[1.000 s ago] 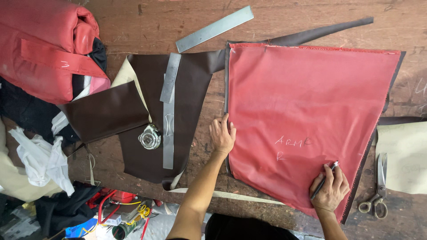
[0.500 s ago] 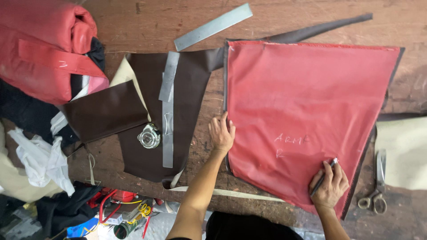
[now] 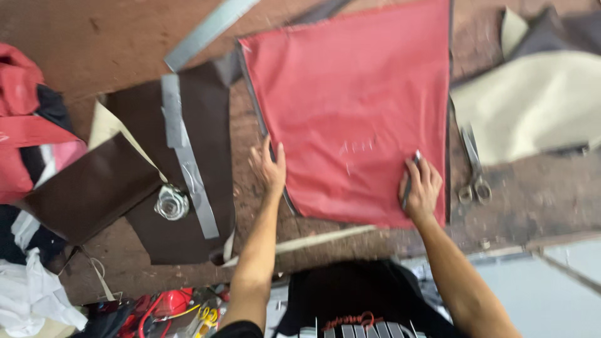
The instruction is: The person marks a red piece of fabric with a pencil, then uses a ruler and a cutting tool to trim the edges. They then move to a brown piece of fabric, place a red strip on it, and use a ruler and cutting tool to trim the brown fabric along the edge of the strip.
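Place: a leather or upholstery workshop.
Table: worn, scuffed wooden table [image 3: 113, 37] used as a cutting surface.
Material: red sheet [image 3: 357, 106] spread flat, brown pieces [image 3: 188, 150] and a cream piece [image 3: 532, 112] beside it.
Tools: scissors [image 3: 472, 178], metal rulers [image 3: 206, 31], a marking pen [image 3: 410, 178].
Clutter: rolled red stock [image 3: 25, 125] and scraps at the left edge.

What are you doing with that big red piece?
A person is working on a wooden table. The left hand presses flat on the left edge of a big red sheet, maybe leather. The right hand holds a thin marking tool on the sheet near its lower right corner. Scissors lie just right of it, and brown pieces lie to the left.
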